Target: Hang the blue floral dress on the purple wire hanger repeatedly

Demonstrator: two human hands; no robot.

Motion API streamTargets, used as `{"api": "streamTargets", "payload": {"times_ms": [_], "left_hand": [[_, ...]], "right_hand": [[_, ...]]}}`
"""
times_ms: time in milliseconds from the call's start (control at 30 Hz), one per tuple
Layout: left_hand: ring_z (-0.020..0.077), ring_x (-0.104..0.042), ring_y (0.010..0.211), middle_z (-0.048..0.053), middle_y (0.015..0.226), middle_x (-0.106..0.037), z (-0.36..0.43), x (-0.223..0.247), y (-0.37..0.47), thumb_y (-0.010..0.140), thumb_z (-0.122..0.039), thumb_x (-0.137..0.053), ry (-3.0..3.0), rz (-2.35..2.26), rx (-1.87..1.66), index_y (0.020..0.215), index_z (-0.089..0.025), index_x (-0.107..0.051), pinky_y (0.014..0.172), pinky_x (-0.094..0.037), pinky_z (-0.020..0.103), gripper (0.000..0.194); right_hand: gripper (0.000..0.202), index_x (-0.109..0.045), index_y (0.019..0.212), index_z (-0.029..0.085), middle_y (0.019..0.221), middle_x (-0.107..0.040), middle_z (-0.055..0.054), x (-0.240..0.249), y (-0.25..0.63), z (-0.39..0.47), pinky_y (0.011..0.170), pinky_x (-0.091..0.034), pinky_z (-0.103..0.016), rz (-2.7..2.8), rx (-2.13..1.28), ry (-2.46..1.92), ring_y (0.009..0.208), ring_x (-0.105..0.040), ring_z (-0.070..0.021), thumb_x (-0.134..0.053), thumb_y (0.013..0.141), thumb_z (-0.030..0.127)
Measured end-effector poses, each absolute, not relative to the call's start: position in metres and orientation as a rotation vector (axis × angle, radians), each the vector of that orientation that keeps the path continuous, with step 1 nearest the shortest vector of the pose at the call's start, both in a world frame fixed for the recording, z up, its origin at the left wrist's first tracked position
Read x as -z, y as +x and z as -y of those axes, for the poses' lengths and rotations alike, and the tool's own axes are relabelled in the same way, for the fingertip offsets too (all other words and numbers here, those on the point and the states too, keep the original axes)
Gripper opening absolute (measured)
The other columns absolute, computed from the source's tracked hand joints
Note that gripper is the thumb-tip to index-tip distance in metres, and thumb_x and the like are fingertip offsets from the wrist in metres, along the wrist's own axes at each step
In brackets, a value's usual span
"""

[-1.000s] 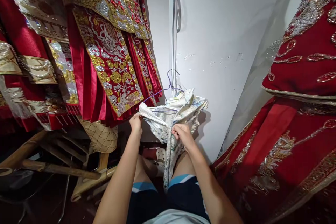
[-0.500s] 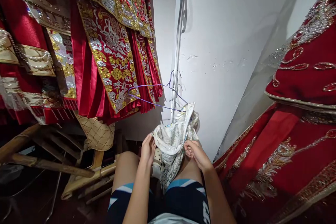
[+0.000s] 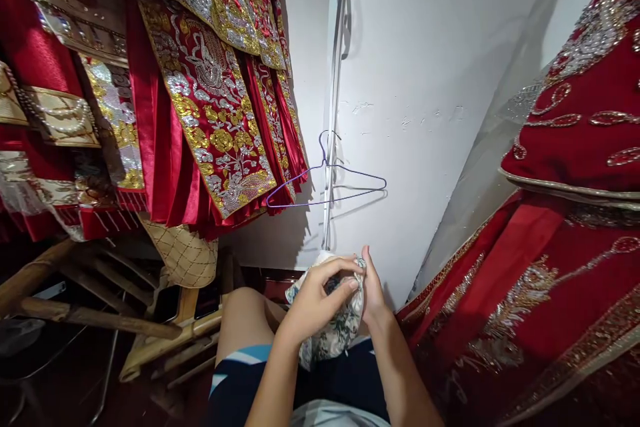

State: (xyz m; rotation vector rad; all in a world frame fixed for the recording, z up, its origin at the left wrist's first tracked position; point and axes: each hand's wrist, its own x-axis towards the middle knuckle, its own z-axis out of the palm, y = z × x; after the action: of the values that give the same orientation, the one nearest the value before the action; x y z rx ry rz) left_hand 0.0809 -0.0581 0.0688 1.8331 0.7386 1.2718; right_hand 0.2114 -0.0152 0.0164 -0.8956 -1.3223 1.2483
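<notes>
A white garment [image 3: 327, 340] with a grey-green leafy print hangs bunched between my hands, above my lap. My left hand [image 3: 320, 297] reaches across it, its thumb and fingers pinching a gathered edge. Against the right side of the cloth is my right hand [image 3: 373, 290], its thumb pointing up and its other fingers partly hidden by the fabric; it grips the bunched edge there. Beyond my hands, a bare purple wire hanger [image 3: 327, 202] hangs in front of the wall, apart from the garment.
Red costumes with gold and silver embroidery [image 3: 210, 113] hang at the left. A red beaded dress [image 3: 565, 213] stands at the right. A bamboo frame [image 3: 100, 320] is low on the left. A white metal rail [image 3: 334, 80] runs up the pale wall [image 3: 425, 80].
The garment has come off the purple hanger and been gathered lower, close to my lap. My left hand has moved right, bringing both hands together. The hanger now hangs bare.
</notes>
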Motion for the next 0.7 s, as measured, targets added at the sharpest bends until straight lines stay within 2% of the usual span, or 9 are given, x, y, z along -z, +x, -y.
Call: {"api": "streamTargets", "payload": {"times_ms": [67, 133, 200, 267, 367, 467, 567, 633, 700], "left_hand": [[0.0298, -0.053, 0.125, 0.010, 0.125, -0.064, 0.056, -0.073, 0.071, 0.088, -0.031, -0.062, 1.820, -0.829, -1.368, 0.118, -0.025, -0.069, 0.109, -0.038, 0.042, 0.032], [0.0288, -0.050, 0.129, 0.010, 0.130, -0.062, 0.048, -0.072, 0.061, 0.089, -0.034, -0.061, 1.793, -0.881, -1.475, 0.125, -0.025, -0.064, 0.112, -0.034, 0.042, 0.037], [0.0272, -0.055, 0.122, 0.011, 0.122, -0.066, 0.036, -0.063, 0.055, 0.094, -0.040, -0.052, 1.796, -0.835, -1.434, 0.121, -0.023, -0.067, 0.108, -0.039, 0.041, 0.035], [0.0249, -0.065, 0.098, 0.011, 0.098, -0.072, 0.026, -0.044, 0.052, 0.096, -0.046, -0.045, 1.806, -0.779, -1.297, 0.105, -0.021, -0.073, 0.092, -0.050, 0.037, 0.039], [0.0209, -0.061, 0.061, 0.004, 0.062, -0.065, 0.020, -0.003, 0.046, 0.085, -0.054, -0.060, 1.872, -0.851, -1.155, 0.068, -0.022, -0.070, 0.066, -0.050, 0.031, 0.037], [0.0191, -0.051, 0.047, 0.000, 0.044, -0.051, 0.021, 0.029, 0.023, 0.068, -0.051, -0.074, 2.011, -1.072, -0.968, 0.044, -0.024, -0.054, 0.060, -0.045, 0.030, 0.042], [0.0212, -0.051, 0.048, 0.001, 0.041, -0.046, 0.016, 0.031, -0.017, 0.060, -0.050, -0.076, 2.120, -1.360, -0.789, 0.039, -0.024, -0.047, 0.067, -0.044, 0.032, 0.044], [0.0249, -0.056, 0.056, 0.004, 0.047, -0.053, 0.008, 0.014, -0.040, 0.062, -0.046, -0.073, 2.199, -1.492, -0.745, 0.045, -0.025, -0.054, 0.074, -0.044, 0.035, 0.034], [0.0286, -0.061, 0.066, 0.008, 0.059, -0.062, -0.003, -0.012, -0.057, 0.069, -0.041, -0.065, 2.284, -1.573, -0.713, 0.055, -0.025, -0.061, 0.077, -0.043, 0.036, 0.022]], "right_hand": [[0.069, -0.069, 0.094, 0.022, 0.076, -0.066, -0.008, -0.022, 0.213, 0.020, 0.061, -0.050, -0.033, 1.219, -1.404, -0.810, 0.072, -0.065, -0.0233, -0.034, 0.084, 0.080], [0.054, -0.068, 0.095, 0.020, 0.079, -0.068, -0.008, -0.027, 0.214, 0.026, 0.065, -0.050, -0.033, 1.144, -1.594, -0.710, 0.075, -0.065, -0.0237, -0.057, 0.079, 0.070], [0.046, -0.067, 0.094, 0.019, 0.080, -0.068, -0.007, -0.032, 0.214, 0.033, 0.067, -0.050, -0.032, 1.188, -1.731, -0.657, 0.076, -0.065, -0.0229, -0.075, 0.070, 0.057], [0.042, -0.067, 0.091, 0.018, 0.078, -0.067, -0.005, -0.036, 0.216, 0.040, 0.068, -0.047, -0.029, 1.348, -1.796, -0.640, 0.073, -0.062, -0.0198, -0.084, 0.062, 0.043], [0.029, -0.066, 0.078, 0.015, 0.069, -0.062, -0.001, -0.045, 0.230, 0.047, 0.061, -0.042, -0.026, 1.595, -1.794, -0.700, 0.063, -0.055, -0.0150, -0.083, 0.062, 0.032], [0.014, -0.064, 0.067, 0.015, 0.065, -0.060, -0.001, -0.059, 0.253, 0.045, 0.055, -0.038, -0.024, 1.662, -1.605, -0.908, 0.060, -0.052, -0.0142, -0.073, 0.068, 0.026], [0.009, -0.063, 0.063, 0.016, 0.064, -0.061, -0.001, -0.079, 0.268, 0.026, 0.051, -0.034, -0.024, 1.774, -1.341, -1.035, 0.058, -0.052, -0.0148, -0.062, 0.071, 0.020], [0.011, -0.063, 0.061, 0.017, 0.065, -0.063, -0.001, -0.093, 0.267, 0.003, 0.053, -0.036, -0.024, 1.818, -1.107, -1.038, 0.062, -0.055, -0.0165, -0.057, 0.070, 0.018], [0.010, -0.067, 0.068, 0.017, 0.078, -0.068, -0.003, -0.105, 0.259, -0.027, 0.067, -0.042, -0.025, 1.694, -0.803, -1.013, 0.080, -0.061, -0.0204, -0.058, 0.069, 0.016]]}}
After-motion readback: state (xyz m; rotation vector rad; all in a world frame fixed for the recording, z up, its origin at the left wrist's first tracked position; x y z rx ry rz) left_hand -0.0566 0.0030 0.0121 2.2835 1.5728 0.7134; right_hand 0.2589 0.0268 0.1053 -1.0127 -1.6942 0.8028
